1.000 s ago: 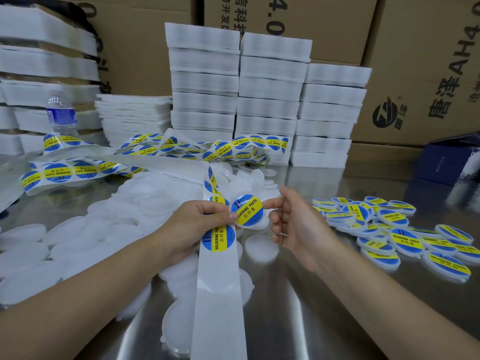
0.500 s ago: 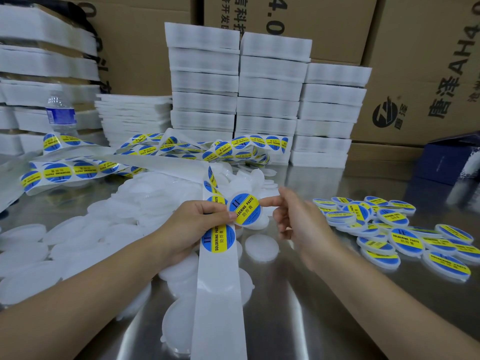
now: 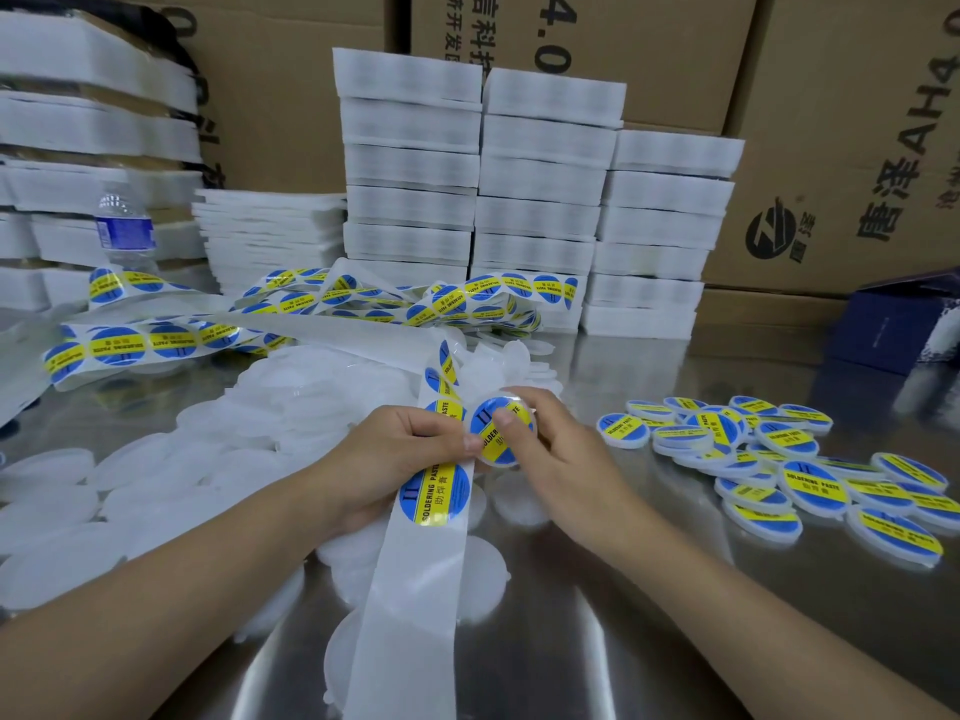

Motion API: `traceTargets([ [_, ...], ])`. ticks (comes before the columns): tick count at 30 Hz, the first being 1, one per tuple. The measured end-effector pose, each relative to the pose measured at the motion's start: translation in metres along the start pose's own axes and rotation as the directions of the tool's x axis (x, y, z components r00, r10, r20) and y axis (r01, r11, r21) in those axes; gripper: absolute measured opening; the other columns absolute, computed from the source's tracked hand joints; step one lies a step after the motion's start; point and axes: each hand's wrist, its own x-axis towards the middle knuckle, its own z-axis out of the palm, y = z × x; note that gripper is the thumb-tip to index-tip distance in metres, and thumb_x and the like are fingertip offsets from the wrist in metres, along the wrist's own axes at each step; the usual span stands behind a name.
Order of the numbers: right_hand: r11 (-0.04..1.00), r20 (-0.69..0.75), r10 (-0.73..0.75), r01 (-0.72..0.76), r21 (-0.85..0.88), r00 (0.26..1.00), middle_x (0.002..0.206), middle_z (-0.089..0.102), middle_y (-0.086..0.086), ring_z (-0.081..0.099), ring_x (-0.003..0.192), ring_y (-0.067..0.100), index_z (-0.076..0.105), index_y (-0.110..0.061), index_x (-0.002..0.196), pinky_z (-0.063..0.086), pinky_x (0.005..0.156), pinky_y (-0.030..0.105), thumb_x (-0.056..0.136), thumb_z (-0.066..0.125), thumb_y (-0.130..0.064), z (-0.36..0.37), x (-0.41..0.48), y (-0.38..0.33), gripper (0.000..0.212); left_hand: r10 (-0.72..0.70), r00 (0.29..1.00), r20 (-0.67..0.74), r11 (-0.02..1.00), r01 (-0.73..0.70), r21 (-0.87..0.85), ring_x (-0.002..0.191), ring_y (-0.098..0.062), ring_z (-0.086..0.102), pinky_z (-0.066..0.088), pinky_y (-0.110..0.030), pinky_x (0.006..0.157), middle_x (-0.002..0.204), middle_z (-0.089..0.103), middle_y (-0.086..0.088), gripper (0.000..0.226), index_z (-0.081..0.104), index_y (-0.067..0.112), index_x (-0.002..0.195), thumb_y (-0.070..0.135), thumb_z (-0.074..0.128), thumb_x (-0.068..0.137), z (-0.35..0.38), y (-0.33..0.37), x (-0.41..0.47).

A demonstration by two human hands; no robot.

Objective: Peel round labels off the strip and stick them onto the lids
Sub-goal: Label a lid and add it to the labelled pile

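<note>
Pinching strip (image 3: pixel 415 589), left hand (image 3: pixel 400 454); right hand (image 3: pixel 561 459) grips lid (image 3: pixel 496 463), thumb on label (image 3: pixel 485 426); strip runs near-to-far.

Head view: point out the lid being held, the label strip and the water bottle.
held lid (image 3: pixel 485 415), head view, blue part of its label.
label strip (image 3: pixel 410 589), head view, bare backing near the bottom edge.
water bottle (image 3: pixel 124 233), head view, blue wrapper.

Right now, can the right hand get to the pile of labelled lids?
Probably yes: only steel table lies between the right hand and the labelled lids, but it holds a lid being labelled.
</note>
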Motion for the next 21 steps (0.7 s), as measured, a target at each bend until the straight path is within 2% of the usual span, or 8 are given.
traceTargets([
  [2, 0.999, 0.031, -0.002, 0.003, -0.035, 1.0, 0.089, 0.067, -0.013, 0.061, 0.085, 0.006, 0.054, -0.036, 0.111, 0.049, 0.081, 0.034, 0.078, 0.04, -0.071, 0.0008, -0.0009, 0.0016, 0.051, 0.007, 1.0, 0.008, 1.0, -0.007, 0.001, 0.069, -0.014, 0.07, 0.055, -0.02, 0.062, 0.082, 0.075, -0.011, 0.029, 0.079, 0.012, 0.073, 0.032, 0.077, 0.053, -0.0009, -0.0006, -0.0001],
  [7, 0.989, 0.07, 0.012, -0.002, -0.149, 0.998, 0.088, 0.068, -0.009, 0.061, 0.085, 0.011, 0.053, -0.033, 0.111, 0.05, 0.079, 0.037, 0.079, 0.042, -0.07, 0.0004, -0.0017, 0.0019, 0.05, 0.04, 0.994, 0.097, 0.998, -0.045, 0.044, 0.077, -0.016, 0.072, 0.054, -0.02, 0.069, 0.084, 0.076, -0.01, 0.029, 0.079, 0.014, 0.074, 0.037, 0.078, 0.056, -0.0011, -0.0008, -0.0018],
  [10, 0.984, 0.065, 0.061, -0.049, -0.173, 0.996, 0.081, 0.066, -0.008, 0.059, 0.078, 0.012, 0.052, -0.031, 0.1, 0.048, 0.07, 0.033, 0.076, 0.041, -0.073, 0.0023, -0.002, -0.0004, 0.049, 0.05, 0.994, 0.099, 0.993, -0.06, 0.104, 0.076, -0.012, 0.071, 0.053, -0.018, 0.068, 0.083, 0.076, -0.007, 0.031, 0.079, 0.017, 0.073, 0.042, 0.077, 0.055, -0.0002, -0.0002, -0.0027],
  [12, 0.974, 0.046, 0.08, -0.068, -0.217, 0.996, 0.071, 0.061, -0.008, 0.056, 0.072, 0.013, 0.047, -0.03, 0.086, 0.04, 0.06, 0.029, 0.076, 0.042, -0.073, 0.0025, -0.0016, -0.0019, 0.044, 0.047, 0.993, 0.107, 0.986, -0.063, 0.152, 0.076, -0.011, 0.07, 0.053, -0.017, 0.068, 0.084, 0.076, -0.006, 0.034, 0.08, 0.018, 0.074, 0.044, 0.077, 0.054, 0.0005, 0.0, -0.0031],
  [15, 0.962, 0.003, 0.085, -0.082, -0.259, 0.996, 0.066, 0.054, -0.007, 0.053, 0.072, 0.018, 0.043, -0.026, 0.079, 0.033, 0.057, 0.029, 0.08, 0.046, -0.067, 0.0024, 0.0005, -0.0042, 0.042, 0.029, 0.995, 0.096, 0.981, -0.046, 0.188, 0.071, -0.008, 0.069, 0.052, -0.016, 0.065, 0.079, 0.076, -0.005, 0.033, 0.08, 0.018, 0.073, 0.045, 0.078, 0.053, 0.0004, 0.0003, -0.0025],
  [19, 0.966, -0.04, 0.064, -0.072, -0.248, 0.997, 0.074, 0.059, 0.005, 0.055, 0.08, 0.029, 0.049, -0.014, 0.083, 0.039, 0.067, 0.036, 0.092, 0.042, -0.053, 0.0007, 0.0033, -0.006, 0.041, 0.02, 0.996, 0.086, 0.979, -0.037, 0.199, 0.066, -0.005, 0.068, 0.051, -0.015, 0.061, 0.075, 0.075, 0.001, 0.032, 0.079, 0.021, 0.071, 0.046, 0.077, 0.052, 0.0003, 0.0003, -0.0019],
  [21, 0.967, -0.05, 0.038, -0.049, -0.252, 0.998, 0.073, 0.055, 0.007, 0.051, 0.077, 0.032, 0.044, -0.017, 0.076, 0.039, 0.069, 0.039, 0.097, 0.037, -0.045, -0.0001, 0.0044, -0.0065, 0.036, 0.019, 0.996, 0.092, 0.982, -0.036, 0.186, 0.064, -0.003, 0.068, 0.051, -0.014, 0.06, 0.072, 0.075, 0.003, 0.027, 0.079, 0.024, 0.068, 0.046, 0.077, 0.052, 0.0009, 0.0006, -0.0026],
])
